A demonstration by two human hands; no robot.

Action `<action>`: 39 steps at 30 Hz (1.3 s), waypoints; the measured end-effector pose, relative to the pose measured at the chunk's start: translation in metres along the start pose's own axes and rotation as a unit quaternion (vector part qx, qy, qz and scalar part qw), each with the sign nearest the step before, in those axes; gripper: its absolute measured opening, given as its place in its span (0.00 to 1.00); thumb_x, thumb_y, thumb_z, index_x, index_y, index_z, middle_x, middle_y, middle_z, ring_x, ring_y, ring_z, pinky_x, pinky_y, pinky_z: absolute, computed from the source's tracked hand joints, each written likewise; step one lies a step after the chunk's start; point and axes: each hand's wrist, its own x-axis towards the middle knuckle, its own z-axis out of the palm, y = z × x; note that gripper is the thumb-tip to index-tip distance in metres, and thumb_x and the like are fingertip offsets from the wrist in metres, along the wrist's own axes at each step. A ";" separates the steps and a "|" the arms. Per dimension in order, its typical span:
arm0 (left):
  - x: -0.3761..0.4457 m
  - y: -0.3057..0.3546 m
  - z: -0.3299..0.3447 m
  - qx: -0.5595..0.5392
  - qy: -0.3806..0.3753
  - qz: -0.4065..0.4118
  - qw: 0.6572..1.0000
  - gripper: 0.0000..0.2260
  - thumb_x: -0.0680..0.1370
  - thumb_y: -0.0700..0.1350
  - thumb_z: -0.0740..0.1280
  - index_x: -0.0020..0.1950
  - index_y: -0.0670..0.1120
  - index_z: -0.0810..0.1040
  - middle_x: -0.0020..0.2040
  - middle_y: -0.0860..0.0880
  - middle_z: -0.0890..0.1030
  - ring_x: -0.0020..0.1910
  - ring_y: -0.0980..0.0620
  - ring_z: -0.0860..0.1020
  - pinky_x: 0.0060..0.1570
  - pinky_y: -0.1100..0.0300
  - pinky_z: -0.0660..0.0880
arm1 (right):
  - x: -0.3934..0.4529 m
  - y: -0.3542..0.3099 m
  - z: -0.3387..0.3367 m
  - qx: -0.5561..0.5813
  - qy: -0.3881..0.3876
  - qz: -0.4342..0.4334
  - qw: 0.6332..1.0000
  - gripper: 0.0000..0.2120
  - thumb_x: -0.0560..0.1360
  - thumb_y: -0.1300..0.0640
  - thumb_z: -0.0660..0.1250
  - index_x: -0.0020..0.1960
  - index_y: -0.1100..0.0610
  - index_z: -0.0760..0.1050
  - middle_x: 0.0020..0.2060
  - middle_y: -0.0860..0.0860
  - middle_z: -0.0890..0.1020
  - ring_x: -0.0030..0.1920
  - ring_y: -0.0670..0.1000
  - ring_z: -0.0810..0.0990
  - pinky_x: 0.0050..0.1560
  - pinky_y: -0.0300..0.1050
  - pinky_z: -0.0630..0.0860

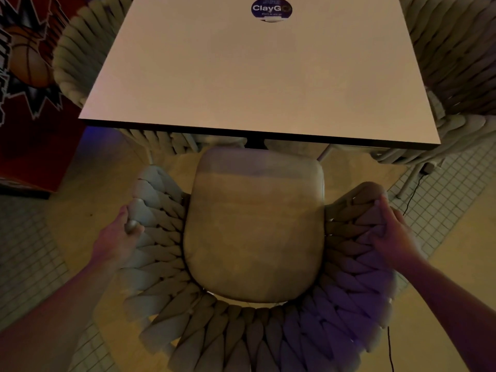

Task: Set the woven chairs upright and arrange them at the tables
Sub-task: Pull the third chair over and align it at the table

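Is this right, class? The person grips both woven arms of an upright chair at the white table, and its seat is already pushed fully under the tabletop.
One detail is wrong. In the head view, the left hand and right hand do grip the woven arms of the upright chair, but its seat is not under the white table; nearly all of it shows in front of the table edge.
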 end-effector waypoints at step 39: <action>-0.008 -0.022 -0.002 0.056 0.003 -0.013 0.998 0.31 0.79 0.53 0.62 0.78 0.51 0.53 0.72 0.36 0.69 0.68 0.33 0.68 0.62 0.43 0.67 | -0.018 -0.010 0.005 -0.006 -0.003 -0.007 1.000 0.44 0.69 0.65 0.68 0.77 0.47 0.50 0.71 0.54 0.66 0.62 0.59 0.73 0.49 0.45 0.68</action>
